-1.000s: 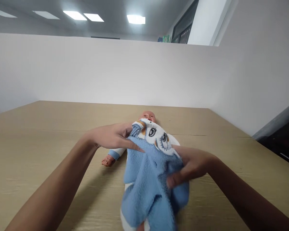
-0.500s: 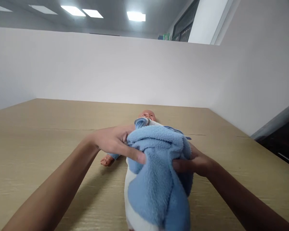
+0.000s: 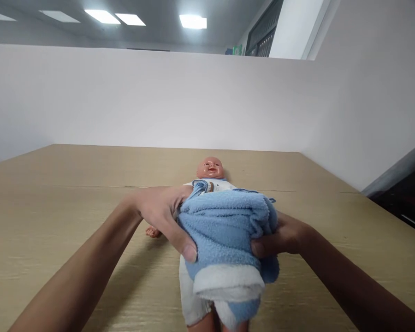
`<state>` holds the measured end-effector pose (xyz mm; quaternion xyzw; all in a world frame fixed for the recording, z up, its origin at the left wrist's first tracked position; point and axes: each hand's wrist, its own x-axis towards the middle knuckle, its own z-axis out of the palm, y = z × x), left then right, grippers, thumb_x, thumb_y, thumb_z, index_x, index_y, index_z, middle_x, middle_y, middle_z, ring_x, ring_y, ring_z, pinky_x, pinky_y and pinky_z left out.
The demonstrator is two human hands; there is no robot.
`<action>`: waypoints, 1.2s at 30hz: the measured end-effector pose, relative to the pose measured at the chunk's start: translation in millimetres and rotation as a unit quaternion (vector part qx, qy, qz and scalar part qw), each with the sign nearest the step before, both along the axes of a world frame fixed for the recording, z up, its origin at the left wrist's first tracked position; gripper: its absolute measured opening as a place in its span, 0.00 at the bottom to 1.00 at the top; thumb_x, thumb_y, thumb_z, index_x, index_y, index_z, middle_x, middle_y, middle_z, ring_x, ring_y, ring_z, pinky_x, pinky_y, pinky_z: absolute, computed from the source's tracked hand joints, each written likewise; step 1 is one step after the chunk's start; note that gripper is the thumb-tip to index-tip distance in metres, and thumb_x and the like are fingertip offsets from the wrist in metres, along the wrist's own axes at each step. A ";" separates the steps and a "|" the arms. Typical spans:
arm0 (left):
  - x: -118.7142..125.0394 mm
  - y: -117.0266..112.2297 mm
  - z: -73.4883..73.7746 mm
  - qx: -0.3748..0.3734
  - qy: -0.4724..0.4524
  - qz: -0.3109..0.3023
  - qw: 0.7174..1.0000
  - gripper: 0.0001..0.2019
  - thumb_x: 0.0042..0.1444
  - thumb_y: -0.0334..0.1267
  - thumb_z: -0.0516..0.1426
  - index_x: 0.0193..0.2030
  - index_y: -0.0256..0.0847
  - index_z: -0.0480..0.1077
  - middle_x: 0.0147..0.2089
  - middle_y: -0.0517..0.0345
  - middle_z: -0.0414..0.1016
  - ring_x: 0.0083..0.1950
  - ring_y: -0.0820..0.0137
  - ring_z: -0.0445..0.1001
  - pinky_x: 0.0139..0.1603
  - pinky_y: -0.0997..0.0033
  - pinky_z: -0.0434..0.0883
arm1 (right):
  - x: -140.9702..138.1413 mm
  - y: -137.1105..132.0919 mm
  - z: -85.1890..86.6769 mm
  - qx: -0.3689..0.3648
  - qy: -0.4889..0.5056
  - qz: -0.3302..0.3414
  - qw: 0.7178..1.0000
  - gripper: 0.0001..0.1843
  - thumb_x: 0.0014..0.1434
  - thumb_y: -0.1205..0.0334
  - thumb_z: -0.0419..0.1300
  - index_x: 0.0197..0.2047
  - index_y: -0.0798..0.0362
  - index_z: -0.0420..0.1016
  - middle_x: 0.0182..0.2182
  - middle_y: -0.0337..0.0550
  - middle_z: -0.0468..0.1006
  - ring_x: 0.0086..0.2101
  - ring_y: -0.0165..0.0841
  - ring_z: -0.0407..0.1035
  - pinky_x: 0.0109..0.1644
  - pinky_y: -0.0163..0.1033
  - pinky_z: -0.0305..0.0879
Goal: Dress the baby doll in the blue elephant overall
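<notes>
I've got both arms in my feed, reaching up from the two lower corners with the wrists bent inward, so the hands face each other across a bunched blue fleece cloth (image 3: pixel 224 230). My left hand (image 3: pixel 162 207) sits at the cloth's left edge, thumb slanting down over the front; the other fingers go in behind the fabric, so I can't tell if they're spread or together, but the edge looks pinched between them and the thumb. My right hand (image 3: pixel 287 235) has the other side, thumb pressed flat on the front, remaining fingers hidden behind.

The cloth is over the middle of a doll (image 3: pixel 210 167) lying on its back on a wood-look table (image 3: pixel 72 235), head away from me. Its lower end shows a white band (image 3: pixel 228 279) just above the doll's legs. As for what's inside what, the doll is dressed in a white outfit (image 3: pixel 193 299); can't tell whether the fleece is part of it.
</notes>
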<state>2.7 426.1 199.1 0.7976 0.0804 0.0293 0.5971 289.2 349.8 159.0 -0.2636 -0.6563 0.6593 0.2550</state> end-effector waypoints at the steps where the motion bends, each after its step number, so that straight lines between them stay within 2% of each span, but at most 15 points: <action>1: -1.4 0.6 -0.1 0.012 -0.005 0.011 1.000 0.22 0.44 0.42 0.79 0.44 0.39 0.82 0.42 0.50 0.85 0.48 0.53 0.84 0.53 0.62 0.83 | -0.8 0.1 -2.0 0.000 0.003 0.007 1.000 0.36 0.57 0.47 0.76 0.65 0.52 0.78 0.46 0.46 0.86 0.59 0.45 0.76 0.73 0.51 0.65; 3: -5.1 1.8 -1.3 0.033 -0.027 0.033 0.999 0.16 0.49 0.41 0.76 0.43 0.39 0.81 0.40 0.50 0.84 0.47 0.55 0.84 0.53 0.63 0.82 | -2.8 0.4 -4.6 -0.015 0.000 0.023 1.000 0.35 0.59 0.47 0.74 0.66 0.52 0.77 0.50 0.47 0.86 0.61 0.44 0.75 0.74 0.52 0.64; 5: -8.8 2.4 -3.1 0.037 -0.051 0.040 0.997 0.11 0.54 0.40 0.73 0.40 0.39 0.80 0.33 0.54 0.81 0.45 0.58 0.83 0.53 0.66 0.81 | -4.1 0.9 -5.6 -0.044 -0.013 0.048 0.998 0.35 0.57 0.46 0.76 0.63 0.53 0.79 0.51 0.48 0.85 0.58 0.44 0.77 0.69 0.49 0.69; 9: -9.9 -0.4 -4.7 0.005 -0.057 0.040 0.998 0.10 0.60 0.41 0.70 0.37 0.39 0.77 0.24 0.60 0.73 0.39 0.64 0.82 0.40 0.76 0.79 | -1.5 5.1 -8.0 -0.082 0.003 0.143 0.986 0.26 0.47 0.52 0.81 0.46 0.55 0.85 0.40 0.45 0.86 0.47 0.42 0.81 0.59 0.43 0.76; 12: -5.8 -4.7 -3.6 0.020 -0.055 0.082 0.995 0.13 0.63 0.45 0.68 0.46 0.38 0.77 0.35 0.55 0.81 0.47 0.62 0.82 0.44 0.74 0.80 | 2.1 11.5 -15.7 -0.050 0.043 0.056 0.996 0.19 0.46 0.54 0.81 0.39 0.52 0.85 0.33 0.41 0.85 0.48 0.43 0.81 0.59 0.44 0.76; 14: -3.4 -7.4 -3.4 0.029 -0.054 0.130 0.990 0.16 0.65 0.47 0.67 0.52 0.38 0.77 0.45 0.52 0.83 0.53 0.61 0.81 0.54 0.70 0.79 | 1.3 15.3 -21.1 -0.041 0.074 -0.038 0.996 0.21 0.46 0.51 0.80 0.40 0.51 0.85 0.34 0.42 0.85 0.51 0.46 0.80 0.58 0.46 0.77; 16: -2.7 -9.9 -4.4 0.014 -0.057 0.162 0.985 0.18 0.65 0.49 0.67 0.54 0.39 0.77 0.45 0.51 0.84 0.55 0.60 0.81 0.58 0.68 0.78 | -3.0 16.9 -23.7 -0.048 0.104 -0.071 0.991 0.22 0.47 0.46 0.78 0.40 0.52 0.84 0.37 0.46 0.86 0.52 0.48 0.80 0.59 0.50 0.78; 18: -3.5 -12.8 -5.9 -0.009 -0.062 0.171 0.983 0.19 0.63 0.50 0.69 0.53 0.40 0.77 0.37 0.55 0.82 0.51 0.61 0.82 0.58 0.67 0.78 | -9.3 15.6 -22.4 -0.035 0.110 -0.069 0.991 0.23 0.51 0.44 0.76 0.41 0.53 0.84 0.40 0.49 0.87 0.53 0.49 0.79 0.62 0.53 0.76; 21: -5.3 -21.2 -6.8 -0.022 -0.026 0.175 0.984 0.22 0.57 0.48 0.73 0.53 0.40 0.76 0.27 0.62 0.76 0.36 0.66 0.81 0.49 0.68 0.81 | -18.8 8.5 -13.9 0.034 0.102 -0.057 0.993 0.29 0.50 0.51 0.78 0.52 0.54 0.81 0.48 0.49 0.86 0.57 0.47 0.77 0.67 0.52 0.72; 24: -6.4 -36.4 -8.7 -0.031 -0.016 0.182 0.983 0.31 0.52 0.44 0.76 0.60 0.42 0.74 0.36 0.59 0.81 0.38 0.66 0.82 0.51 0.65 0.82 | -26.0 -4.3 -0.3 0.072 0.093 -0.022 0.993 0.39 0.49 0.58 0.79 0.63 0.53 0.75 0.56 0.49 0.83 0.59 0.44 0.76 0.68 0.51 0.70; 26: -7.7 -49.7 -15.2 -0.042 -0.057 0.170 0.983 0.38 0.50 0.41 0.76 0.67 0.44 0.70 0.47 0.53 0.83 0.52 0.60 0.82 0.62 0.60 0.78 | -29.3 -16.2 8.9 0.091 0.073 -0.041 0.992 0.37 0.52 0.61 0.78 0.64 0.52 0.74 0.58 0.49 0.82 0.58 0.43 0.76 0.67 0.48 0.71; 29: -10.7 -74.5 -34.8 -0.060 -0.141 0.180 0.972 0.39 0.52 0.43 0.74 0.70 0.41 0.69 0.58 0.44 0.82 0.64 0.52 0.77 0.70 0.52 0.72 | -32.0 -37.0 18.8 0.111 0.008 -0.151 0.982 0.31 0.54 0.61 0.75 0.61 0.51 0.76 0.55 0.47 0.83 0.55 0.41 0.78 0.63 0.45 0.73; 31: -10.9 -95.0 -50.0 -0.074 -0.186 0.237 0.951 0.37 0.55 0.45 0.72 0.70 0.39 0.70 0.59 0.41 0.81 0.65 0.50 0.77 0.70 0.51 0.72 | -33.4 -50.6 22.1 0.082 -0.050 -0.197 0.976 0.26 0.55 0.61 0.73 0.57 0.51 0.77 0.50 0.45 0.85 0.50 0.41 0.79 0.60 0.45 0.74; 34: -5.5 -129.6 -68.2 -0.094 -0.196 0.349 0.912 0.33 0.55 0.44 0.71 0.67 0.42 0.73 0.56 0.44 0.83 0.61 0.51 0.79 0.65 0.54 0.76 | -36.7 -67.5 21.4 0.043 -0.119 -0.185 0.974 0.16 0.56 0.60 0.70 0.49 0.51 0.79 0.41 0.42 0.85 0.43 0.40 0.78 0.52 0.44 0.75; 36: 0.5 -150.8 -76.9 -0.098 -0.169 0.416 0.888 0.27 0.55 0.44 0.72 0.61 0.43 0.77 0.52 0.47 0.84 0.55 0.53 0.81 0.60 0.57 0.78 | -40.1 -75.9 17.1 0.064 -0.163 -0.189 0.966 0.11 0.56 0.61 0.69 0.43 0.52 0.78 0.37 0.41 0.84 0.39 0.39 0.77 0.46 0.42 0.74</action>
